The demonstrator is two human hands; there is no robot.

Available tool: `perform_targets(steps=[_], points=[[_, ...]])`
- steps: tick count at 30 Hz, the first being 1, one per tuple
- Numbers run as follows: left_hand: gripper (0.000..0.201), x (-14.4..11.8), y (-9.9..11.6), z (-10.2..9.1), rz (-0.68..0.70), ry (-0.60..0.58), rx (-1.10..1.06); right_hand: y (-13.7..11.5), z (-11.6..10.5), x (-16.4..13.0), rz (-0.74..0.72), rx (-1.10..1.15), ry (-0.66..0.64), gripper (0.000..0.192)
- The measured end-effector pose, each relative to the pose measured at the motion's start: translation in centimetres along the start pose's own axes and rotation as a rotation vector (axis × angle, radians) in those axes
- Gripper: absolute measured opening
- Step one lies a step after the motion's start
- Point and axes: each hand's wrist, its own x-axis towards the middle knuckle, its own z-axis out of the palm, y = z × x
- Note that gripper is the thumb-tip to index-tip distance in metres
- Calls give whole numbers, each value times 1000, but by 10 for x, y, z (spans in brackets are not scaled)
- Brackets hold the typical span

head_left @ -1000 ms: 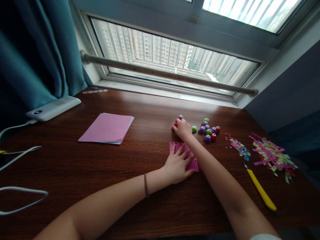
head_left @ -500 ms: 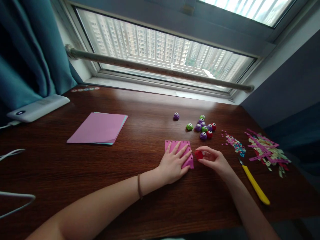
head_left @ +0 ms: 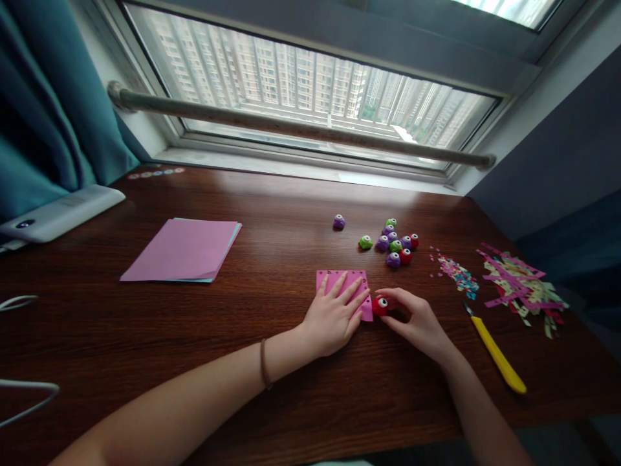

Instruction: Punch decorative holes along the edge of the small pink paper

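Punch at the paper's edge, holes partly made

Fingers of my left hand (head_left: 334,315) are lying spread and flat on the small pink paper (head_left: 342,285), pressing it to the brown surface (head_left: 272,259), while my right hand (head_left: 417,321) is pinching the little red punch (head_left: 380,305) right at the paper's near right corner. Tiny holes are already showing along the far edge and down the right edge, so I think part of the punching is done and the other edges are waiting. More punches (head_left: 394,243) are sitting in a bunch farther back, with paper bits (head_left: 456,275), cut strips (head_left: 521,288) and a yellow knife (head_left: 495,353) off to my right, and spare sheets (head_left: 182,249) to my left.
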Motion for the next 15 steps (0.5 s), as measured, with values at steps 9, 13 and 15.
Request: perform_targets(steps=[9, 13, 15], points=[[45, 0, 0, -1, 7, -3, 33, 1, 1, 0, 19, 28, 15, 39], [45, 0, -1, -1, 7, 0, 30, 0, 0, 1, 4, -29, 34, 38], [45, 0, -1, -1, 8, 0, 25, -1, 0, 0, 0, -22, 21, 39]])
